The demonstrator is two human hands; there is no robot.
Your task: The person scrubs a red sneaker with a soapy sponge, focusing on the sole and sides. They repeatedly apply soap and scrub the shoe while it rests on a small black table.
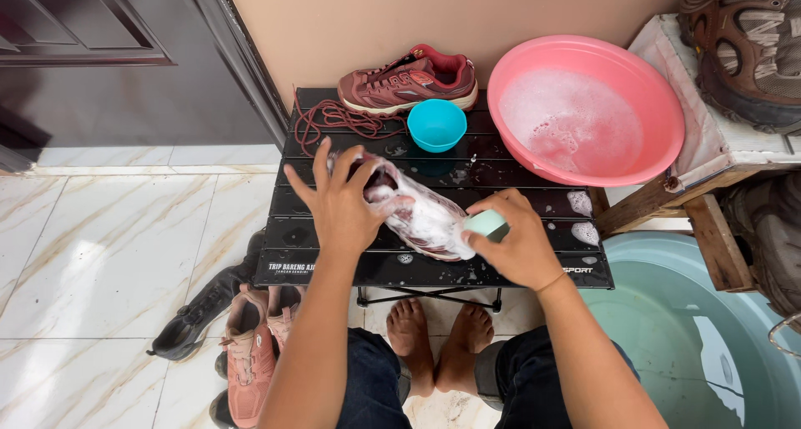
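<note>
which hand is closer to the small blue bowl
Left. The left hand holds the soapy shoe just below the small blue bowl. The right hand, gripping a pale green brush, sits lower and further right.

Suds coat a fabric shoe (421, 216) on a wet, glossy black slatted table (501, 174); beside it, a smooth pink plastic basin (659, 87), rough wood frame (647, 204) and polished marble-look tiles (117, 254).

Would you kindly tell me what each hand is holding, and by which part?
Left hand holds the soapy shoe at its heel opening; right hand holds a pale green brush against its toe.
</note>
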